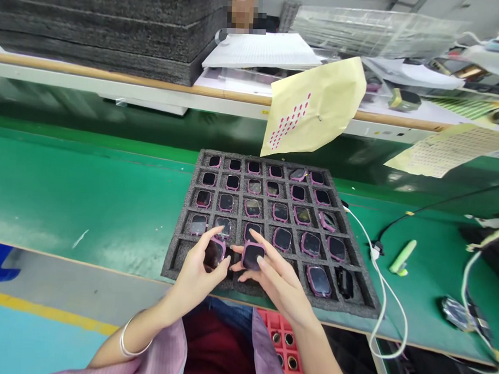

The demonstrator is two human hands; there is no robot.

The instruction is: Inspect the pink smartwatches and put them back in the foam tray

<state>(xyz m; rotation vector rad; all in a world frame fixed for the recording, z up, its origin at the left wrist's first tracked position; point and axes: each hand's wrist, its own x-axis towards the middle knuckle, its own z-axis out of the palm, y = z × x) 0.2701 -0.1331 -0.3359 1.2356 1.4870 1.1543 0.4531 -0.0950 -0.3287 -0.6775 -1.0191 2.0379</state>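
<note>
Lilac striped sleeve (165, 353), one, on the left arm; slim silver bangle (123, 338) at that wrist.
Red compartmented tray (271, 317), below the bench edge, with small round pieces in its cells.
Left hand (200, 266): partly closed, thumb and fingers curved about the edges of a purple-framed, dark-screened square watch body (213, 254), gripped above the near rows of the foam tray.
Right hand (277, 270): partly closed, thumb on the front and fingers at the side and below, gripping a second purple-framed square watch body (252, 256), face up, just beside the first.
Dark grey foam tray (172, 263), divided into square cells, beneath both hands; purple-framed watch bodies (281, 239) lie in most visible cells, screens upward, a few tilted. One black piece (345, 282) stands in a near-row cell at the right. Cells behind the hands are partly hidden.
Green bench top (85, 203), under the tray.
White cable (398, 309), looped beside the tray's right edge; pale green slender object (403, 258) farther right.
Yellow paper sheet with red arrows (313, 110), hanging from the shelf edge beyond the tray; second yellow sheet (451, 149) to its right.
Black foam slabs (95, 31), stacked on the shelf at left; white papers (262, 51) beside them; clear plastic trays (361, 32) behind.
</note>
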